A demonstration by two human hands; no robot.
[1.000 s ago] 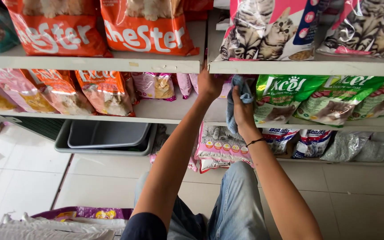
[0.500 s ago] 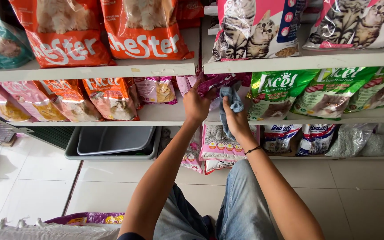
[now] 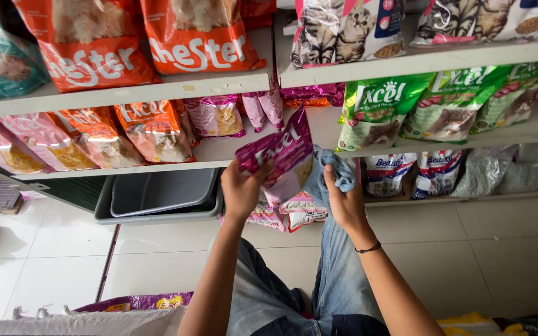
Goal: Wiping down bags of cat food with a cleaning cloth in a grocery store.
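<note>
My left hand (image 3: pixel 241 190) grips a purple cat food pouch (image 3: pixel 279 155) by its lower left side and holds it tilted in front of the middle shelf. My right hand (image 3: pixel 342 198) is closed on a blue cloth (image 3: pixel 334 169), pressed against the right side of the pouch. A black band circles my right wrist. More purple pouches (image 3: pixel 264 106) stand at the back of the middle shelf (image 3: pixel 219 152), just above the held one.
Orange bags (image 3: pixel 200 37) fill the top shelf; orange and pink bags (image 3: pixel 151 127) stand at middle left, green bags (image 3: pixel 381 112) at right. Grey plastic trays (image 3: pixel 160 196) are stacked under the shelf. Small pouches (image 3: pixel 294 214) lie low in front. The floor is white tile (image 3: pixel 51 249).
My left hand has pulled a purple pouch off the middle shelf and down toward me. The right hand with the cloth has come down beside it.
</note>
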